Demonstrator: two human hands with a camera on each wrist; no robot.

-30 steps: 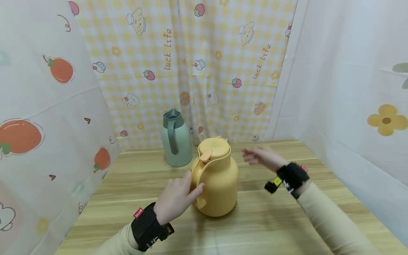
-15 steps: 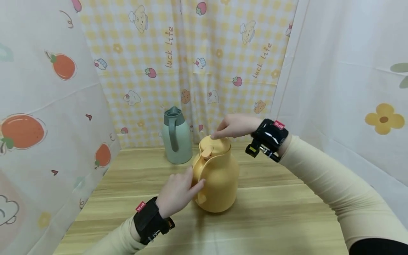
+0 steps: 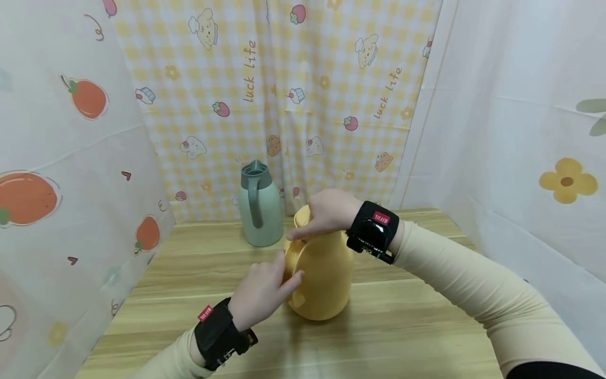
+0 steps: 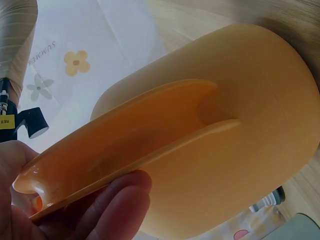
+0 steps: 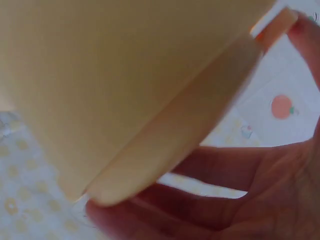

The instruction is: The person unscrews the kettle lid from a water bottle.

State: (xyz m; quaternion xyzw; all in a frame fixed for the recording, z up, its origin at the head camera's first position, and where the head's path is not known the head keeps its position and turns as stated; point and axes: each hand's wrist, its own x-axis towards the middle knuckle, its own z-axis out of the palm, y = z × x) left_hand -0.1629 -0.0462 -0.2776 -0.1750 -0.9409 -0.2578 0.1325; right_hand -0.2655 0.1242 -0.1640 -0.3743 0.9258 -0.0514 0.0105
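A yellow thermos jug stands upright on the wooden table, its handle towards the person's left. The left hand holds that handle, fingers on one side and thumb on the other. Over the jug's top lies the right hand, covering most of the lid. In the right wrist view the fingers curl at the far edge of the lid, while the thumb presses against the small orange lever that sticks out above the handle.
A pale green thermos jug with a dark green collar and handle stands behind, to the left. Patterned cloth curtains close off the back and both sides of the table.
The right hand has come in from the right, touched down at the lid's far edge, then settled across the lid with its thumb at the lever. The left hand keeps its hold on the handle.
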